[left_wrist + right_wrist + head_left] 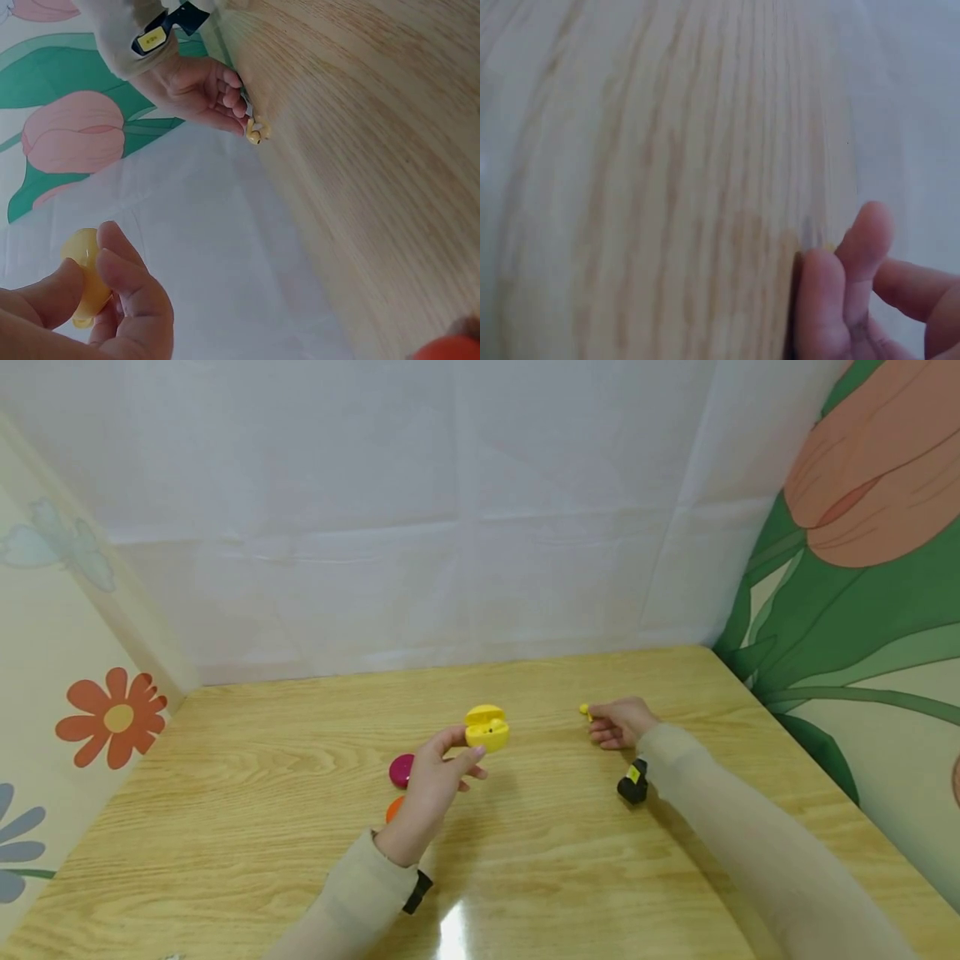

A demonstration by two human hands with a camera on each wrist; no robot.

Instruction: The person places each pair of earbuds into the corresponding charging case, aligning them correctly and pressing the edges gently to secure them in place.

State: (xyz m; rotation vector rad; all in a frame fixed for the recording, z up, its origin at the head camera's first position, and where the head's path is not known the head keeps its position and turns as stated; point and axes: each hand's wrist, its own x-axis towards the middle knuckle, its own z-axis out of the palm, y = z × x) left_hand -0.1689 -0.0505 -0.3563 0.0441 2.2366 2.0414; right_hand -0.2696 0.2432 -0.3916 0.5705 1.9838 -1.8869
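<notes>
In the head view my left hand [433,770] holds a small yellow earbud case [491,742] above the table, its lid raised. A dark spot shows inside the case; I cannot tell exactly what sits there. The left wrist view shows thumb and fingers around the case [91,285]. To the right, my right hand [621,723] pinches a yellow earbud [584,709] between thumb and fingertips, well apart from the case. That earbud [257,135] also appears in the left wrist view. In the right wrist view the fingers [823,300] mostly hide it.
A magenta round object [401,771] and an orange one [394,810] lie on the wooden table [247,827] by my left forearm, partly covered by it. White cloth [360,585] hangs at the table's back edge. Flower-patterned panels [885,635] flank both sides.
</notes>
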